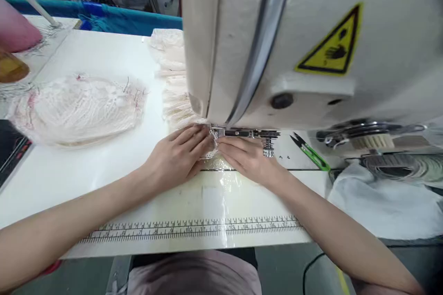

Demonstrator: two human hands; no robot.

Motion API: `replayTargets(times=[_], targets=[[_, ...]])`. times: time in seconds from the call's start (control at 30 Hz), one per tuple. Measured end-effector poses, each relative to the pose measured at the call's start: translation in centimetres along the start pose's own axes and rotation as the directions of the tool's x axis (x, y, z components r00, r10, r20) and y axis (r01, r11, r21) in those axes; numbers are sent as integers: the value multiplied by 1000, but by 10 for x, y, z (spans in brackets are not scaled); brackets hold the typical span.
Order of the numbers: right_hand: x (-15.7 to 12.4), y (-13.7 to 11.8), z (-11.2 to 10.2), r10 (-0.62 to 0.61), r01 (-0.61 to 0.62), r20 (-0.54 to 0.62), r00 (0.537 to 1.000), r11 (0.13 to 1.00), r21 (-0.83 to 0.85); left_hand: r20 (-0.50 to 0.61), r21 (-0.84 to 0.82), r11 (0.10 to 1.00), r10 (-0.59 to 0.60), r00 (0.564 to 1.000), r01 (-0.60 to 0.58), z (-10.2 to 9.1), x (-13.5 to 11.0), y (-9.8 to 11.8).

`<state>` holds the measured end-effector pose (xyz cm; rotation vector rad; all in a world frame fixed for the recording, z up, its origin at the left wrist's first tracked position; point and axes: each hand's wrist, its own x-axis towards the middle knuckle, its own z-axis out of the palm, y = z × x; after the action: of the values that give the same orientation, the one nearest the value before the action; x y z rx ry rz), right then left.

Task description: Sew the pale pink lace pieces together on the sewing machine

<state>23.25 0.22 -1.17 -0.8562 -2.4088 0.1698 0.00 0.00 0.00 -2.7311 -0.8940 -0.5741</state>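
Note:
A strip of gathered cream lace fabric [176, 94] runs from the back of the table towards the presser foot [221, 132] of a sewing machine [238, 46]. Just left of the foot, my left hand [182, 152] has its fingers bent together on the lace, gripping its edge. My right hand [247, 154] is on the other side, fingertips closed on the lace border close under the foot. The needle and the lace between the fingertips are mostly hidden by the machine head and my hands.
A heap of lace pieces [79, 108] lies to the left. Green thread snips [311, 152] lie right of my right hand, near white cloth [391, 200]. A printed ruler [187, 230] runs along the front edge. A pink thread cone [15, 27] stands at the far left.

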Motion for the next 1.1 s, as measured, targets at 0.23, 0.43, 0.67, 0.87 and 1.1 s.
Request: replayTargets(times=[0.23,0.43,0.67,0.87,1.1], targets=[[5,-2,-11,45,-47,-35,998,995,-82,7,19,1000,-3,1000,3,-1,2,1],[11,-9,-22,55,-60,-26,998,961,-269,24,39,999,3,1000,-4,-2,3,1],[11,-7,-21,71,-65,9,997,959,-277,-2,44,995,91,996,-91,-2,3,0],[2,-1,-1,75,-76,-12,997,985,-154,-49,11,992,124,991,-124,-5,0,-6],[2,-4,-2,-48,75,90,995,947,-314,-55,10,995,104,993,-104,-10,1,-10]])
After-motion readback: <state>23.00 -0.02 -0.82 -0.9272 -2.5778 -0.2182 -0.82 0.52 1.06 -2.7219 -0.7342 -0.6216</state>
